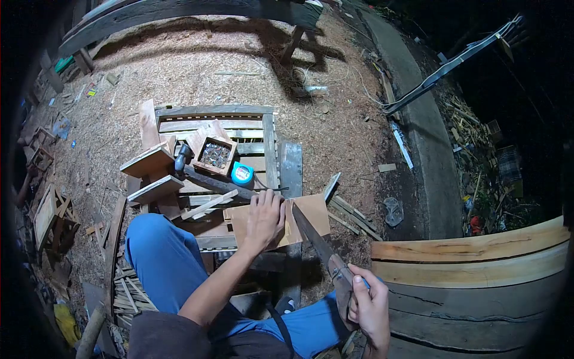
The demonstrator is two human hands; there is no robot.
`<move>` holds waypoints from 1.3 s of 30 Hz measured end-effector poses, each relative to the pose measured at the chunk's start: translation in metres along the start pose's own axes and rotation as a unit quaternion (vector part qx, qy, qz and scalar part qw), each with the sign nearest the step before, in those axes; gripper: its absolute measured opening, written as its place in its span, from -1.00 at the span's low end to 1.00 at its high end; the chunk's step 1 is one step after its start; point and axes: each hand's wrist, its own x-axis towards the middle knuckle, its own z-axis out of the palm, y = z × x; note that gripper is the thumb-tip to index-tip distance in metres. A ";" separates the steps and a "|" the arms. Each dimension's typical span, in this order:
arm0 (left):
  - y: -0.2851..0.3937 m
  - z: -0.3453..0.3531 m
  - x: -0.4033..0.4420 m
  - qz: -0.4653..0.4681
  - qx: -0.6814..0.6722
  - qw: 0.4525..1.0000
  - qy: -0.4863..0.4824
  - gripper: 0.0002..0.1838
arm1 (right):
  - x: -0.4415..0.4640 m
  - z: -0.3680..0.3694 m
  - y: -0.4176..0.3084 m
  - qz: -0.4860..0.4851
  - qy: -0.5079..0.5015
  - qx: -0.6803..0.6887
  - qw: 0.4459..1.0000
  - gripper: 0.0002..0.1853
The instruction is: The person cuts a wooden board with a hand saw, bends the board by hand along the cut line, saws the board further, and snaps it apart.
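My right hand [368, 305] is wrapped around the wooden handle of a handsaw [314, 236]. The saw's blade slants up and left, its tip meeting a light brown wooden board [314, 218] at a cut line. Just left of the blade, my left hand [265, 218] grips the board from above, fingers over its far edge. The board lies across the right side of a low slatted wooden table [269, 149]. Beyond my left hand are a hammer [209, 179], a blue tape measure [241, 173] and a small wooden box [214, 154] of nails.
Joined wooden pieces [152, 173] stand on the table's left side. Long planks [466, 263] lie at the right. Scrap strips [353, 215] are beside the table, and sawdust covers the ground [197, 75]. A heavy beam [191, 15] spans the back.
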 end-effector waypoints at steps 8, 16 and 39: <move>-0.002 0.002 -0.001 0.009 -0.005 1.000 0.003 -0.82 | 0.003 -0.008 0.025 -0.032 0.030 -0.003 0.999 -0.61; -0.005 0.002 -0.002 0.031 -0.006 0.999 0.019 -0.80 | -0.003 0.011 0.052 -0.121 0.045 -0.055 0.990 -0.59; -0.006 0.005 -0.005 0.037 -0.008 0.999 0.019 -0.73 | 0.013 -0.004 0.136 -0.177 0.090 -0.030 0.980 -0.60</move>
